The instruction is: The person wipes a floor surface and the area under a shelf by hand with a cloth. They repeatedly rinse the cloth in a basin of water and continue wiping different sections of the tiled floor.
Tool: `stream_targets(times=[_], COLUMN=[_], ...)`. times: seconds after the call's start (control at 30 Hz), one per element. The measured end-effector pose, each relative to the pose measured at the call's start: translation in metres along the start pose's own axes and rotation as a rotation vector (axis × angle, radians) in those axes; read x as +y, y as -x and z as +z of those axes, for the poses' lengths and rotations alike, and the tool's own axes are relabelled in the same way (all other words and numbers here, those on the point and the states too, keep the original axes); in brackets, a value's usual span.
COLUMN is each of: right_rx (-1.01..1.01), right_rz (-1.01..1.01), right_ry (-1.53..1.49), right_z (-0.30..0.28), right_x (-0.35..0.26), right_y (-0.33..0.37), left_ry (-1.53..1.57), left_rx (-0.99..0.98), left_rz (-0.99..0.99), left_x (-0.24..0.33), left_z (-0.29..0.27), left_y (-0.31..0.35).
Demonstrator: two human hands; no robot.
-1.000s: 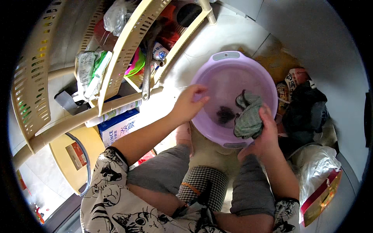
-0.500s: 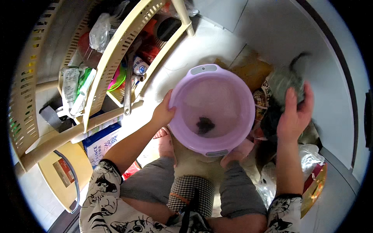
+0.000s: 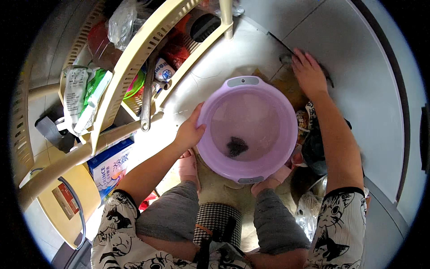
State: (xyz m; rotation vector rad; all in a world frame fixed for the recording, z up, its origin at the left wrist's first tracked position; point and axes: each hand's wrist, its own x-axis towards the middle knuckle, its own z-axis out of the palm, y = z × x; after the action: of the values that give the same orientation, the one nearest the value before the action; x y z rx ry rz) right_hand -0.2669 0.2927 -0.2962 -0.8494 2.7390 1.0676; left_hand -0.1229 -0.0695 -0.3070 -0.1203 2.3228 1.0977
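Note:
A round lilac basin [image 3: 204, 152] with grey grips stands on the floor between my feet. Inside, off its middle, lies a small dark, ragged clump [image 3: 236, 146] that I cannot identify. My left hand [image 3: 190, 130] is wrapped round the basin's left rim, thumb toward the inside. Beyond the basin at the upper right, my right hand [image 3: 309, 73] reaches out palm down, fingers stretched and slightly apart. Parts of a dark grey thing [image 3: 329, 77] show beside and behind it; the hand hides the rest. A brown patch [image 3: 290, 88] lies just below that hand.
On the left stands a cream plastic rack [image 3: 117, 85] with packets, bags and a metal-handled tool [image 3: 146, 101]. Below it are a blue-and-white box [image 3: 112, 166] and a yellow bucket [image 3: 49, 199]. Dark bags [image 3: 313, 150] crowd the basin's right side. A checked stool [image 3: 217, 219] is beneath me.
My right hand has swung away and up-left, past the basin's far right side. The blurred grey-green thing beside it is no longer seen there. My left hand keeps the rim.

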Motion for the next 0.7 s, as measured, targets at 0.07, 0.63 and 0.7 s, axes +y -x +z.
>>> stream_targets(times=[0.07, 0.63, 0.7], right_rx=[-0.071, 0.086, 0.065], right_rz=[-0.046, 0.344, 0.247], right_ry=[0.020, -0.663, -0.804], right_z=[0.002, 0.045, 0.061], right_x=[-0.011, -0.089, -0.087], right_y=[-0.001, -0.078, -0.099], left_ry=[0.027, 0.218, 0.234], left_rx=[-0.034, -0.278, -0.235], left_rz=[-0.050, -0.305, -0.304], left_x=[-0.004, -0.056, -0.065], left_z=[-0.002, -0.036, -0.041], left_y=[0.000, 0.046, 0.055])
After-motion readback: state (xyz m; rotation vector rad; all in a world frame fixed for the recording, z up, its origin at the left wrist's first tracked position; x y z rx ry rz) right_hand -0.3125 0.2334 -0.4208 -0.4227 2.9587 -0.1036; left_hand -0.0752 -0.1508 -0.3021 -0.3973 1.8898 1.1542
